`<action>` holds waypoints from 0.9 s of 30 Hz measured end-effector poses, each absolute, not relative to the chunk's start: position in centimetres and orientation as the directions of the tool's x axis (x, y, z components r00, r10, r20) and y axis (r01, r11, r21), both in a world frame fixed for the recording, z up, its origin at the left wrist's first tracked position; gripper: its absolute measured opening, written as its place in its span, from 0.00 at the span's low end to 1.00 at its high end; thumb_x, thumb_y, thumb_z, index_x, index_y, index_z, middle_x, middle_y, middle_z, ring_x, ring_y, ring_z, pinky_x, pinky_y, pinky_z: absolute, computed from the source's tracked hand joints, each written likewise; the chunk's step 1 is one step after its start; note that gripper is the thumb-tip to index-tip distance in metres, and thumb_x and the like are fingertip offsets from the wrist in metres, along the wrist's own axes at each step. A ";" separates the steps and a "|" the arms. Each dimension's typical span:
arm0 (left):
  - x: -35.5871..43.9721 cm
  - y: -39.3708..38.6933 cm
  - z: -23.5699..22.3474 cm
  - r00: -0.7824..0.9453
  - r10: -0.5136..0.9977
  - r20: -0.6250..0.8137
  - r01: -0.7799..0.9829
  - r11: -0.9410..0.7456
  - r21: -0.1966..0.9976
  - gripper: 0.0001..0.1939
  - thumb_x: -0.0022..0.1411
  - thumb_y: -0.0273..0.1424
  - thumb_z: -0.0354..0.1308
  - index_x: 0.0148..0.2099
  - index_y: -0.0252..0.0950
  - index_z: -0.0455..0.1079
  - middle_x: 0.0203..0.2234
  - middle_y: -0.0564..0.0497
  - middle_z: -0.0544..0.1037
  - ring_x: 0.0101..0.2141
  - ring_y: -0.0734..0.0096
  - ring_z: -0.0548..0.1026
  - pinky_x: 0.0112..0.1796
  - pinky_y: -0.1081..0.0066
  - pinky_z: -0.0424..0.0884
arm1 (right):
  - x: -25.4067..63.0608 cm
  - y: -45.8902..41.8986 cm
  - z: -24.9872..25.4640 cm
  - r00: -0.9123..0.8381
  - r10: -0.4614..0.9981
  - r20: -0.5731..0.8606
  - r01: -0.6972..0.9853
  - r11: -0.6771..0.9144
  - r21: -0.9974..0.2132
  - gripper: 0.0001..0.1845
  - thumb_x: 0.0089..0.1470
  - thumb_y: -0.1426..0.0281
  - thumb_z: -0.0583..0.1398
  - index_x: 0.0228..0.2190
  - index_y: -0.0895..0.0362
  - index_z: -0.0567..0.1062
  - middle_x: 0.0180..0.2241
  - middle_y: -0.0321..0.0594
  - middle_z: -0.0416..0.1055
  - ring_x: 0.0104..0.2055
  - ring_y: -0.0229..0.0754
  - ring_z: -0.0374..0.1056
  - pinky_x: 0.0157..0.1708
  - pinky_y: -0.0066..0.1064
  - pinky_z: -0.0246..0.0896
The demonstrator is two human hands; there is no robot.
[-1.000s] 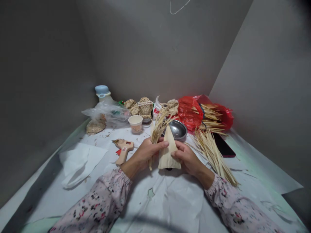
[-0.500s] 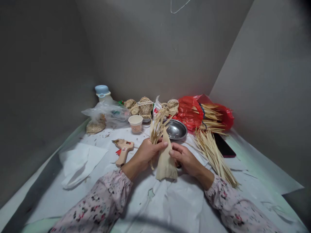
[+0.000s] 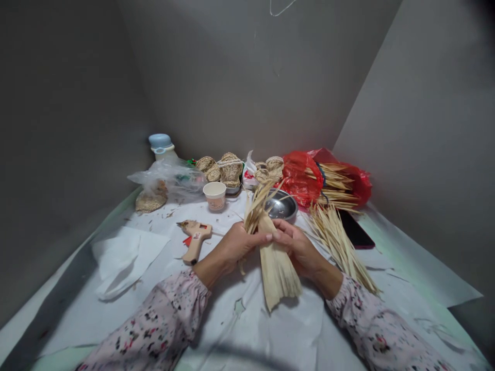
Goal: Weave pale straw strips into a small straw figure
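A wide, pale corn husk hangs between my hands, its broad end fanning toward me. My left hand is closed around a bunch of thin dried husk strips, its thumb pressing on the wide husk. Opposite it, my right hand pinches the same husk near its narrower upper part, the two thumb tips almost meeting. Behind the hands sits a steel bowl, partly hidden by the strips. A beige glue gun lies left of my left hand.
Loose husk strips lie at right beside a dark phone. Behind them is a red plastic bag of more strips. A paper cup, woven pieces, a clear bag and a blue-lidded bottle line the back.
The wide husk has swung to the right and its lower end reaches nearer to me. My right hand has come closer to my left thumb, and the strips lean further right.
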State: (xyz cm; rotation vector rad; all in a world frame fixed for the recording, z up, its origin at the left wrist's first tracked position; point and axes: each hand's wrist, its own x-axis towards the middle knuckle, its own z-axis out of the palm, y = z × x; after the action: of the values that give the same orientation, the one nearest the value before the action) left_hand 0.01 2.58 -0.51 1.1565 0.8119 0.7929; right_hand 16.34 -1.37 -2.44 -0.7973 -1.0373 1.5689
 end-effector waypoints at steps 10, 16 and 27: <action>0.2 2.2 -0.4 0.534 0.835 -0.137 -0.177 0.269 0.947 0.20 0.45 0.31 0.70 0.42 0.33 0.75 0.34 0.48 0.79 0.31 0.68 0.75 0.33 0.72 0.69 | 16.5 -1.4 -2.5 -0.088 0.996 -0.023 -0.468 -0.061 -0.881 0.16 0.39 0.70 0.69 0.31 0.55 0.70 0.26 0.32 0.70 0.24 0.36 0.65 0.26 0.29 0.60; 0.0 2.2 -0.1 0.472 0.852 -0.228 -0.182 0.347 0.920 0.18 0.46 0.34 0.71 0.38 0.30 0.73 0.28 0.46 0.78 0.27 0.68 0.75 0.29 0.71 0.69 | 16.9 -1.1 -2.4 -0.013 0.999 0.035 -0.548 0.022 -0.836 0.12 0.44 0.71 0.67 0.30 0.54 0.70 0.23 0.28 0.66 0.22 0.32 0.60 0.22 0.22 0.54; -0.2 2.5 -0.3 0.437 0.872 -0.223 -0.069 0.279 0.958 0.16 0.44 0.34 0.71 0.34 0.32 0.72 0.25 0.48 0.77 0.24 0.69 0.73 0.27 0.72 0.67 | 17.6 0.1 -3.1 0.083 0.997 0.006 -0.372 0.037 -0.927 0.12 0.43 0.64 0.70 0.28 0.57 0.76 0.22 0.32 0.68 0.21 0.32 0.60 0.22 0.24 0.56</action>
State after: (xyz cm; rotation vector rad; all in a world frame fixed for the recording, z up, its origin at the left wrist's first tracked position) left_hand -0.15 2.52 -0.28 1.1048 0.9092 0.7639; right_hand 17.55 0.06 -3.11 -0.9462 -0.8788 1.2920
